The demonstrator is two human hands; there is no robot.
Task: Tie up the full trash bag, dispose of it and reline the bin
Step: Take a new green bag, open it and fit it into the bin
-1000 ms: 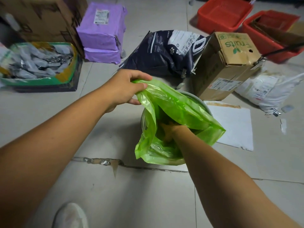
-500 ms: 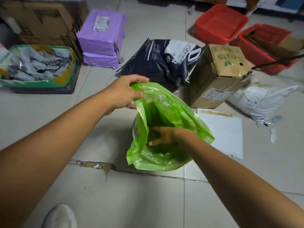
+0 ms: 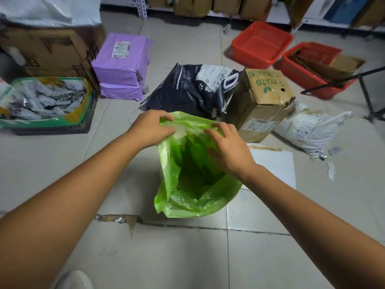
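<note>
Left hand (image 3: 152,130) pinches green bag (image 3: 187,201) rim; right hand (image 3: 229,149) grips rim alongside.

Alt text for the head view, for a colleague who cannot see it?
The left hand pinches the far rim of an open green bag on a tiled floor; the right hand touches that rim. Red baskets stand behind.

green bag (image 3: 187,203): thin plastic film, translucent, glossy, creased
floor (image 3: 166,257): pale tiles, smooth, faint sheen; near joint cracked, rough
fruits box (image 3: 268,94), far right: brown cardboard, matt, scuffed
purple parcels (image 3: 123,65), far left: plastic wrap, soft sheen, wrinkled
dark sack (image 3: 187,90), far middle: printed plastic, glossy, crumpled
red baskets (image 3: 260,42), far right: hard plastic, smooth rims
white mailer (image 3: 308,130), right: plastic film, crinkled
silver pouches (image 3: 41,99), left: foil-like, shiny
</note>
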